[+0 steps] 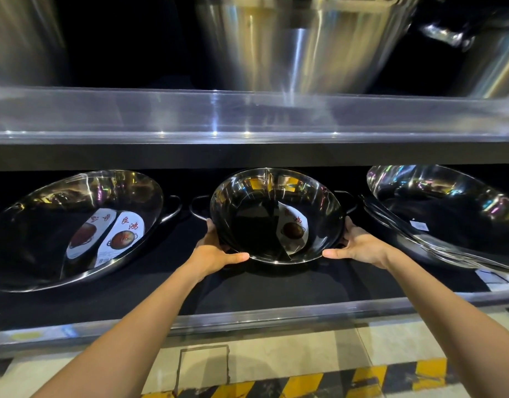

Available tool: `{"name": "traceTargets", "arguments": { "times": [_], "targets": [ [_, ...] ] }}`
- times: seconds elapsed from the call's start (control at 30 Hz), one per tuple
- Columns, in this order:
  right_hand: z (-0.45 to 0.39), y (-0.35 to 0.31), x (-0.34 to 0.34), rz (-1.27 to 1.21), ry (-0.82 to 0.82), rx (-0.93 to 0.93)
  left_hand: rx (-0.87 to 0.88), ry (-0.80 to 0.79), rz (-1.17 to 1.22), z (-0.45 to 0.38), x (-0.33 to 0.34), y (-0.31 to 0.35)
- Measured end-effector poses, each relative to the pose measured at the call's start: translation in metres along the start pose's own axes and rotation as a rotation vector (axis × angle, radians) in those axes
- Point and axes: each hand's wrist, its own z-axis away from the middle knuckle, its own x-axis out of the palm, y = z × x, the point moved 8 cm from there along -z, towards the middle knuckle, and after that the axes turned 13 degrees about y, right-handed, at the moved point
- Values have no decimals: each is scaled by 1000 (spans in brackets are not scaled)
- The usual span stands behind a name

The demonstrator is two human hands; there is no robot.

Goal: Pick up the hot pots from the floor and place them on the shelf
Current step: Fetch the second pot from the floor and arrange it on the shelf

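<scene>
A shiny steel hot pot [259,222] with a curved divider and a paper label inside stands tilted on the lower shelf [247,291], its mouth facing me. My left hand [218,251] grips its lower left rim, thumb on the front edge. On the lower right rim my right hand [359,245] grips the same pot. A black loop handle shows on each side of the pot.
A larger labelled hot pot [75,225] leans on the shelf to the left. To the right leans a stack of several pots [448,214]. Tall steel stockpots [299,44] stand on the upper shelf [247,119]. Below is the floor with yellow-black hazard tape [319,383].
</scene>
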Motion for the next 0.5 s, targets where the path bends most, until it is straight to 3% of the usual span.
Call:
{"name": "traceTargets", "arguments": {
  "times": [0.5],
  "targets": [
    [0,2,6,-35,60,-25,-80,-59,195,-3,-2,-10]
  ]
}}
